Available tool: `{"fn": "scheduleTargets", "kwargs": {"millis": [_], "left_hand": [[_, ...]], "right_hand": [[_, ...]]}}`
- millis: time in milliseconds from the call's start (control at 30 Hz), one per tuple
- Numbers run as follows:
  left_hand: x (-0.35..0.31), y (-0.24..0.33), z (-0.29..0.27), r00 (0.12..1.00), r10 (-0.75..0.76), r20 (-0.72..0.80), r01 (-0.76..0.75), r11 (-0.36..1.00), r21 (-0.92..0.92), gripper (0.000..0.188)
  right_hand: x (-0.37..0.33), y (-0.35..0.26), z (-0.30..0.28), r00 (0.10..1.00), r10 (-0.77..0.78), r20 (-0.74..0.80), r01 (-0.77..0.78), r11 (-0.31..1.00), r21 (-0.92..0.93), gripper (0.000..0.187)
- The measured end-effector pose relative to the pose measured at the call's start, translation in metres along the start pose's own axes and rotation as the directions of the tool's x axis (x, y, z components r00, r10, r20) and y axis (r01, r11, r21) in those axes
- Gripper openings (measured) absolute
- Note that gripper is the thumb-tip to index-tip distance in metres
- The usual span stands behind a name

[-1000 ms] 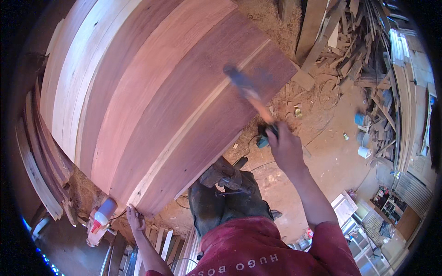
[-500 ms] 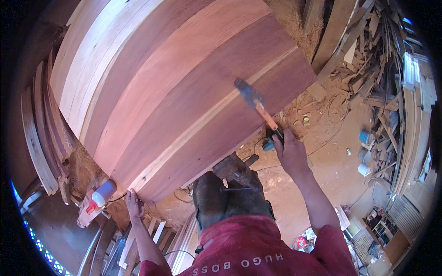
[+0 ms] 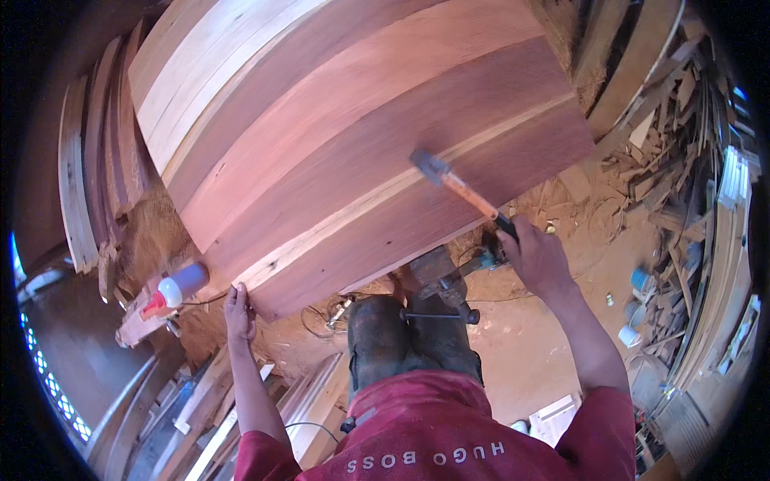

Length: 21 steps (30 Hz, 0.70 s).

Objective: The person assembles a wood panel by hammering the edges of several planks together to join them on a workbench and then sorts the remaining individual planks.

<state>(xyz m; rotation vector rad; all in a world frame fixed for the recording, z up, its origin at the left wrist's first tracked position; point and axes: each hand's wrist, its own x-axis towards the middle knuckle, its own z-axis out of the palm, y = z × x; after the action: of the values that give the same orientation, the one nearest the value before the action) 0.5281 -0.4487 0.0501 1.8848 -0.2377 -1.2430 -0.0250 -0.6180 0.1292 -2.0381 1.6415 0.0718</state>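
A broad panel of reddish and pale wooden strips lies slantwise in front of me. In my right hand is a hammer, gripped by the black end of its orange handle. Its metal head is over the panel's pale strip, and I cannot tell whether it touches the wood. My left hand is closed on the panel's near left corner, thumb and fingers at the edge. Just left of that hand, a clear bottle with a red cap lies on its side on a piece of wood.
A metal vise with a bar handle stands at the panel's near edge, before my legs. Long boards lean at the left. Wood scraps pile up at the right, near small buckets. Sawdust and a cable lie on the floor.
The view has shifted, so the panel sits farther right and higher. Along the pale strip, the hammer head has moved somewhat toward my left hand. Both hands keep their hold.
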Motion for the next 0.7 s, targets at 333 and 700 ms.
{"fn": "scheduleTargets", "kwargs": {"millis": [333, 700], "left_hand": [[-0.002, -0.009, -0.011, 0.999, -0.039, -0.01, 0.039, 0.998, 0.052, 0.023], [0.01, -0.04, -0.007, 0.988, 0.0, -0.152, -0.028, 0.983, -0.181, 0.039]], "right_hand": [[-0.001, -0.034, -0.004, 0.999, -0.036, 0.014, 0.035, 0.999, 0.032, 0.028], [0.051, 0.036, -0.037, 0.718, 0.375, -0.587, -0.221, 0.922, 0.319, 0.056]]}}
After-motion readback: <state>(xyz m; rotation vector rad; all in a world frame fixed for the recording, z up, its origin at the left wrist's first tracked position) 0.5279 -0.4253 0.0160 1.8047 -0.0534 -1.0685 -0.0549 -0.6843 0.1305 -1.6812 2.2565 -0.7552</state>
